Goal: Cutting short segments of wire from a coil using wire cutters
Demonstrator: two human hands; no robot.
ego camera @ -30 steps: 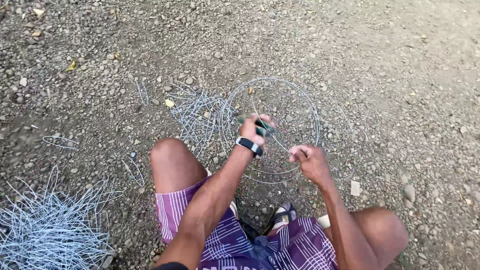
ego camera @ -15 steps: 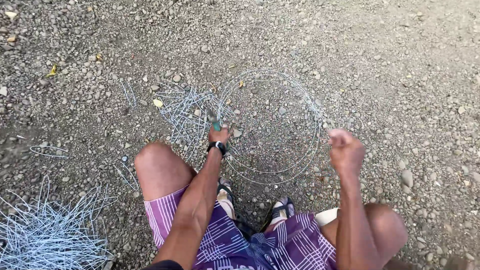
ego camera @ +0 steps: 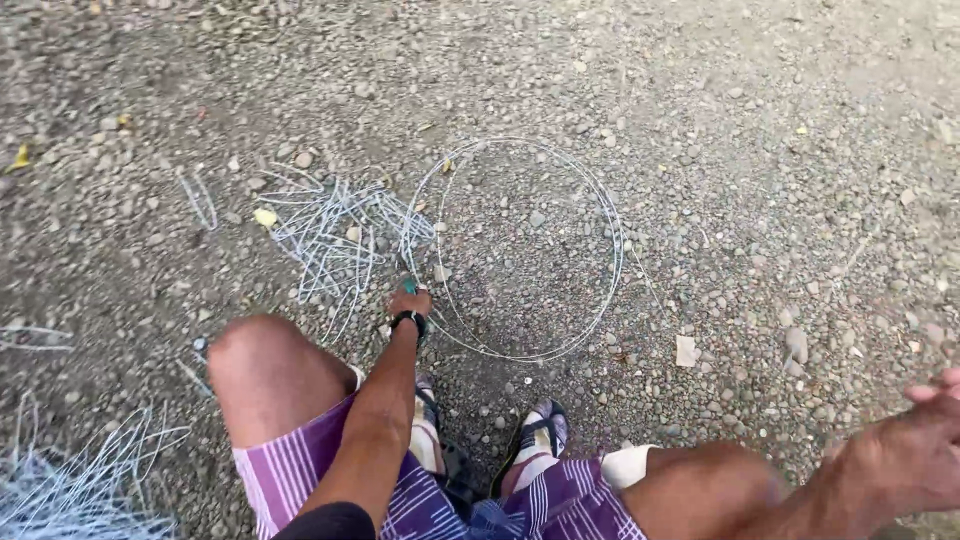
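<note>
My left hand, with a dark watch on the wrist, is down at the gravel, shut on a small green-handled tool. It rests at the near-left edge of a round coil of thin grey wire lying flat on the ground. Just left of that hand lies a loose pile of short bent wire pieces. My right hand is far out at the right edge, blurred and partly cut off by the frame. Whether it grips a wire strand is not visible. A thin strand trails from the coil toward the right.
I sit low over gravel with purple striped shorts, my knees apart and sandalled feet between them. A larger heap of bent wire pieces lies at the lower left. A pale scrap and scattered stones lie right of the coil.
My left hand dropped from above the coil to the ground at its near-left edge. My right hand swung from beside the coil far out to the right.
</note>
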